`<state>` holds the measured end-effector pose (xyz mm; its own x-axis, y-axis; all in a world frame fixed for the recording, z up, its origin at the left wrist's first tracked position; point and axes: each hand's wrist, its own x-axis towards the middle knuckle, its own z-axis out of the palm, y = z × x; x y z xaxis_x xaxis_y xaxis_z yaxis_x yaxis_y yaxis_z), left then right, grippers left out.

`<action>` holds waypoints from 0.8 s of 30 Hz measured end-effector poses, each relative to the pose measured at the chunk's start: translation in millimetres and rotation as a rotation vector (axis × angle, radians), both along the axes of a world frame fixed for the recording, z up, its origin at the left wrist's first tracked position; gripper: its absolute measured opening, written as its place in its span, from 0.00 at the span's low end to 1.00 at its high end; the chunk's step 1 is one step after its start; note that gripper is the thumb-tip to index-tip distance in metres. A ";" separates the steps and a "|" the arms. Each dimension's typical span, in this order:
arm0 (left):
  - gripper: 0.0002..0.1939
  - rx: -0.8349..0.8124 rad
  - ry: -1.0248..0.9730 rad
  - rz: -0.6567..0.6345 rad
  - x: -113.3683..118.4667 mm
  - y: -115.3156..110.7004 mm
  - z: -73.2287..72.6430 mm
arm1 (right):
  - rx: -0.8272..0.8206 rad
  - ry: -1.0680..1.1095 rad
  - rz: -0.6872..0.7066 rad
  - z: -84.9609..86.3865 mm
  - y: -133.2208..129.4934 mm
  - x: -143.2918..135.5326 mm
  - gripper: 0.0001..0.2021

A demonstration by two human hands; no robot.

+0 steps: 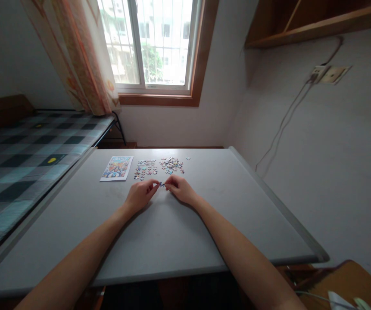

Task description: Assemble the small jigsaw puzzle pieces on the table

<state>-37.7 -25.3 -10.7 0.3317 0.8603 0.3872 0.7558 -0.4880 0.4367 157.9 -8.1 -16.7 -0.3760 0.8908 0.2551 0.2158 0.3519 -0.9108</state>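
Near the middle of the grey table (172, 232), my left hand (142, 192) and my right hand (179, 188) meet at small dark puzzle pieces (161, 184). Each hand pinches a piece between thumb and fingertips, and the pieces sit close together; whether they interlock is too small to tell. Just beyond my hands lies a loose pile of puzzle pieces (171, 164). To its left, more pieces (145, 168) are spread in rough rows. A colourful picture sheet (117, 168) lies flat at the left. One single piece (188, 158) rests apart at the back right.
A bed with a checked cover (43, 150) stands along the table's left side. The wall with a socket and hanging cable (280, 125) is at the right. A wooden chair (350, 286) is at the lower right, below the table's edge.
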 end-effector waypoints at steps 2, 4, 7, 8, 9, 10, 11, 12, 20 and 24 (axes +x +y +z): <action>0.12 0.005 0.008 0.002 0.0 0.3 -0.2 | -0.005 0.001 0.003 -0.4 0.2 -0.1 0.03; 0.12 0.009 0.016 0.003 0.0 0.6 -0.4 | -0.015 0.010 0.004 -0.8 0.5 -0.3 0.03; 0.12 0.013 0.024 0.009 -0.2 0.9 -0.6 | -0.034 0.014 -0.002 -1.3 0.8 -0.2 0.03; 0.12 0.012 0.026 0.012 -0.2 0.9 -0.6 | -0.036 0.013 -0.004 -1.3 0.8 -0.1 0.03; 0.12 0.011 0.027 0.012 -0.2 0.9 -0.6 | -0.034 0.013 -0.005 -1.4 0.9 0.0 0.04; 0.12 0.011 0.029 0.011 -0.2 0.9 -0.6 | -0.030 0.014 -0.007 -1.5 0.9 0.2 0.04; 0.12 0.012 0.031 0.010 -0.1 0.8 -0.6 | -0.023 0.015 -0.008 -1.7 1.0 0.4 0.04; 0.12 0.012 0.032 0.009 -0.1 0.7 -0.5 | -0.017 0.015 -0.008 -2.0 1.2 0.7 0.03; 0.12 0.005 0.022 0.005 0.2 -0.2 0.5 | -0.002 0.009 -0.004 -3.8 1.8 1.4 0.03; 0.13 0.009 0.032 -0.001 -0.1 -0.2 0.2 | -0.001 -0.011 -0.007 -1.4 0.8 1.5 0.03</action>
<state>-37.8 -25.5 -10.5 0.3449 0.8564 0.3843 0.7690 -0.4926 0.4075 159.4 -7.4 -18.1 -0.3726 0.8937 0.2498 0.2279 0.3491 -0.9090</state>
